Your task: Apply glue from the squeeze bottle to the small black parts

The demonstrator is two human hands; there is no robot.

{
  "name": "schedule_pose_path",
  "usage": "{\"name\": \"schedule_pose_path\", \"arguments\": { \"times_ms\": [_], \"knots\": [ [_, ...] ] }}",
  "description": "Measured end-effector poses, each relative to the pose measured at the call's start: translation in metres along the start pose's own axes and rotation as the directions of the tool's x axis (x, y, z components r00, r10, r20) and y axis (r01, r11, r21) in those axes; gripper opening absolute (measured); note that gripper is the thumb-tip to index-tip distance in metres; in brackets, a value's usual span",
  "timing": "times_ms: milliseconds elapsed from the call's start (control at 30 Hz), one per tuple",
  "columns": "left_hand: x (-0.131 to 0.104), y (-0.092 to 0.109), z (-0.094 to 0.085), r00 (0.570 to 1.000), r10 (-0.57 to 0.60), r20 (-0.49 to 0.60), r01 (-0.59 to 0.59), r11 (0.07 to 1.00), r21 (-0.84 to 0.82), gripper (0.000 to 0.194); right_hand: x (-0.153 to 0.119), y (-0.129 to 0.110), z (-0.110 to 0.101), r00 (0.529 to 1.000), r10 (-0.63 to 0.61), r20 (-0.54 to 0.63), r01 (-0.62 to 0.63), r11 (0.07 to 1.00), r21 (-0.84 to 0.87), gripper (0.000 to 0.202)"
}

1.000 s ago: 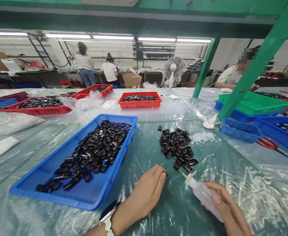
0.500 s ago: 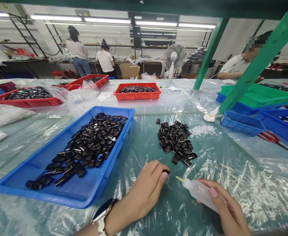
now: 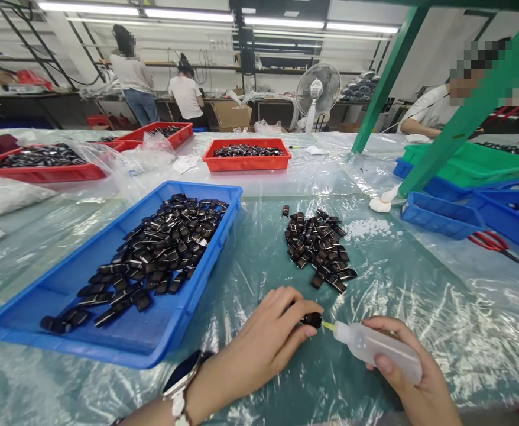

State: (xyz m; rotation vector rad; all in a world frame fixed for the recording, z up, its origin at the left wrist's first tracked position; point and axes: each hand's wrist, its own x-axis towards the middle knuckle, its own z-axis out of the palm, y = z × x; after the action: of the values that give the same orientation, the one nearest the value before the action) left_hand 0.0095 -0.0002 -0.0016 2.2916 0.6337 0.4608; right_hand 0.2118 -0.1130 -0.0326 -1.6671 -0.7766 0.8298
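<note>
Between the thumb and fingers of my left hand (image 3: 271,337) is a small black plastic part (image 3: 312,320), its end turned to the right. My right hand (image 3: 412,367) is closed round a translucent squeeze bottle (image 3: 381,346), tilted nearly level. The bottle's thin yellow-green tip (image 3: 328,326) meets the end of the black part; whether it goes inside I cannot tell. Beyond my hands lies a pile of similar black parts (image 3: 317,245) on the plastic-covered table. To the left, a blue tray (image 3: 86,349) holds many more of them.
White bits (image 3: 368,229) lie beside the pile. Red-handled scissors (image 3: 490,240) and a small blue bin (image 3: 441,216) are at the right, near a green post (image 3: 459,118). A red tray (image 3: 247,163) of black parts stands farther back. Other people are in the background.
The black part in my left hand is now turned to show more of itself. The bottle's tip, apart from it before, now meets its end.
</note>
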Motion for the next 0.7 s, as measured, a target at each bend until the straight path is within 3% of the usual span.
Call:
{"name": "schedule_pose_path", "arguments": {
  "times_ms": [300,700],
  "knots": [
    [0.0,0.0,0.003,0.999,0.045,0.012,-0.045,0.999,-0.003,0.022,-0.002,-0.001,-0.001,0.999,0.031,-0.038,-0.026,0.992,0.127,0.05],
    [0.0,0.003,0.001,0.999,0.018,0.044,-0.017,0.999,-0.029,0.021,-0.001,-0.008,0.0,0.999,0.036,-0.025,-0.034,0.995,0.094,0.05]
  ]
}}
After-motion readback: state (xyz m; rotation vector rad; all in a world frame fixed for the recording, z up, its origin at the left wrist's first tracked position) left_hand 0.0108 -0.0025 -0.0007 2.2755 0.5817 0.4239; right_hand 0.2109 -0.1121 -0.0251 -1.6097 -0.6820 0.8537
